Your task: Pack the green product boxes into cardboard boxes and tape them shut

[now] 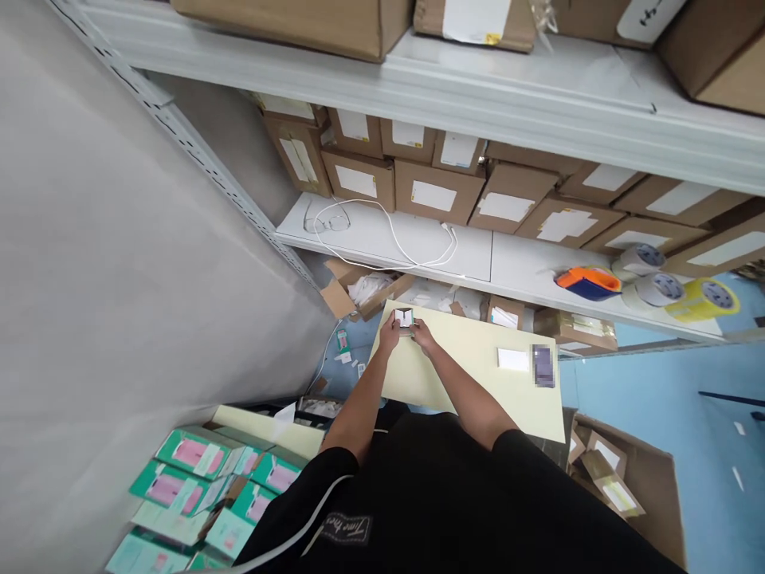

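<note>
A small open box [405, 318], white inside with a green edge, is held between my two hands over the pale yellow table [466, 375]. On its left side my left hand [390, 332] grips it with fingers closed. Opposite, my right hand [423, 335] has its fingers closed on the right edge. What lies inside the box is too small to make out. Farther right on the table are a white flat box [512, 359] and a dark, blurred-out rectangular object [543, 366].
Ahead, a shelf [382, 247] bears a white cable [394, 231], glasses [327, 223], a tape dispenser [589, 282], tape rolls [708, 299] and labelled cartons [433, 194]. Green boxes [185, 470] are stacked at lower left. A large carton [657, 478] with smaller boxes stands at lower right.
</note>
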Demonstrator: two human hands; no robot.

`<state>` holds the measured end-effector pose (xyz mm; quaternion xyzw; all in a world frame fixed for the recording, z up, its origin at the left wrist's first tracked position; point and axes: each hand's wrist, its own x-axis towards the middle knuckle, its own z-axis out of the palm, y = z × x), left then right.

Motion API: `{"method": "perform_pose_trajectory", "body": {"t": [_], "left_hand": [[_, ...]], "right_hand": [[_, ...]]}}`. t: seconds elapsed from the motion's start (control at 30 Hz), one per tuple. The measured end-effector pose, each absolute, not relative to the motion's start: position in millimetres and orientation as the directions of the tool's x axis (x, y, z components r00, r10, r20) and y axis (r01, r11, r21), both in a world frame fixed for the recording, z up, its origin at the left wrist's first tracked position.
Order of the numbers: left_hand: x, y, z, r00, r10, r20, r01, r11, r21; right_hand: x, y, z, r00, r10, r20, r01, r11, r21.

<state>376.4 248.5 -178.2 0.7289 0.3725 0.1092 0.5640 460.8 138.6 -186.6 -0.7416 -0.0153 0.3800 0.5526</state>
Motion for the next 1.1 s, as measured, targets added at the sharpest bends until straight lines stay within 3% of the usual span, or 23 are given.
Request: {"method": "perform_pose_trajectory", "body": {"t": [0.1, 0.2, 0.33, 0.4, 0.5, 0.67, 0.8, 0.97, 1.1], "left_hand": [[378.8, 263.9, -177.2, 0.685, 0.655, -0.319, 0.456, -0.044, 0.889], [374.4, 266.6, -171.0, 0.694, 0.663, -0.281, 0.467, -0.118, 0.876], [372.9, 255.0, -152.5, 0.67, 0.742, -0.001, 0.41, -0.369, 0.834], [380.8, 242.7, -141.3, 0.725, 0.672, 0.149, 0.281, -0.487, 0.827], [404.2, 218.4, -126.3, 0.813, 0.535, 0.23, 0.108, -0.526, 0.844], [454.8, 178.8, -105.6, 0.913, 0.342, 0.22, -0.053, -0.436, 0.898], [487.6, 155.0, -82.3, 0.93, 0.303, 0.207, -0.093, -0.351, 0.932], [506.5, 122.8, -55.1, 0.924, 0.339, 0.178, -0.077, -0.29, 0.954], [502.4, 95.6, -48.9, 0.916, 0.389, 0.095, 0.016, -0.271, 0.962]], "right_hand": [[466.9, 149.8, -177.1, 0.704, 0.453, -0.547, -0.368, -0.427, -0.826], [470.4, 140.6, -166.8, 0.72, 0.441, -0.535, -0.338, -0.451, -0.826], [478.8, 103.2, -156.6, 0.757, 0.432, -0.491, -0.315, -0.418, -0.852], [486.9, 75.0, -151.3, 0.802, 0.393, -0.45, -0.301, -0.384, -0.873], [502.5, 22.6, -137.2, 0.89, 0.301, -0.342, -0.23, -0.35, -0.908], [530.9, -74.8, -91.2, 0.99, 0.068, -0.126, -0.093, -0.359, -0.929], [558.6, -142.2, -48.7, 0.998, -0.061, 0.007, -0.019, -0.416, -0.909], [605.0, -197.8, -14.2, 0.989, -0.063, 0.134, 0.086, -0.496, -0.864], [662.5, -220.2, 0.8, 0.972, 0.056, 0.228, 0.218, -0.581, -0.785]]}}
